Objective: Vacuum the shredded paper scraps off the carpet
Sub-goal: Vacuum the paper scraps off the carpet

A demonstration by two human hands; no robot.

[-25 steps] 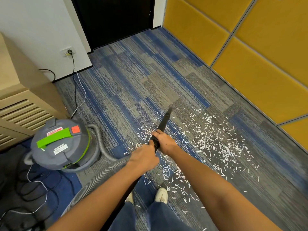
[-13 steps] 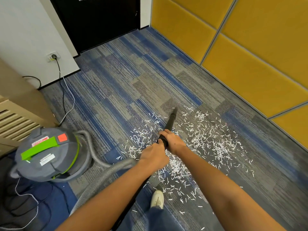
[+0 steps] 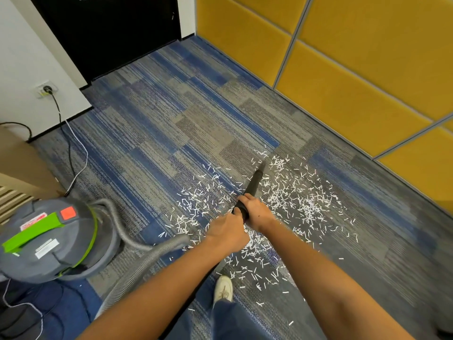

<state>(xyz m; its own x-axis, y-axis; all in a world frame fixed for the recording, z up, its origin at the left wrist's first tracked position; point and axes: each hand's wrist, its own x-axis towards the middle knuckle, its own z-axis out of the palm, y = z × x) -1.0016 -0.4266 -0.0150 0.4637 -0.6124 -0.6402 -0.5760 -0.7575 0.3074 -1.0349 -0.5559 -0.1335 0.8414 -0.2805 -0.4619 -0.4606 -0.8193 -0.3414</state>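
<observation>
White shredded paper scraps [image 3: 296, 200] lie scattered over the blue and grey carpet [image 3: 157, 133], thickest to the right of my hands. A black vacuum wand [image 3: 253, 184] points forward and down, its narrow tip among the far scraps. My right hand [image 3: 256, 212] grips the wand further forward; my left hand [image 3: 229, 233] grips it just behind. A grey ribbed hose [image 3: 139, 266] runs back from the wand to the grey and green vacuum canister [image 3: 51, 239] at my left.
Yellow wall panels [image 3: 343, 77] border the carpet on the right. A black door [image 3: 110, 33] stands ahead. A power cord [image 3: 71, 153] runs from a wall socket [image 3: 46, 89] along the left. A wooden cabinet [image 3: 17, 173] sits far left. My white shoe [image 3: 223, 289] is below the hands.
The wand tip and both hands have moved to the right and a little forward into the scraps. My view has shifted right, so the canister sits further left.
</observation>
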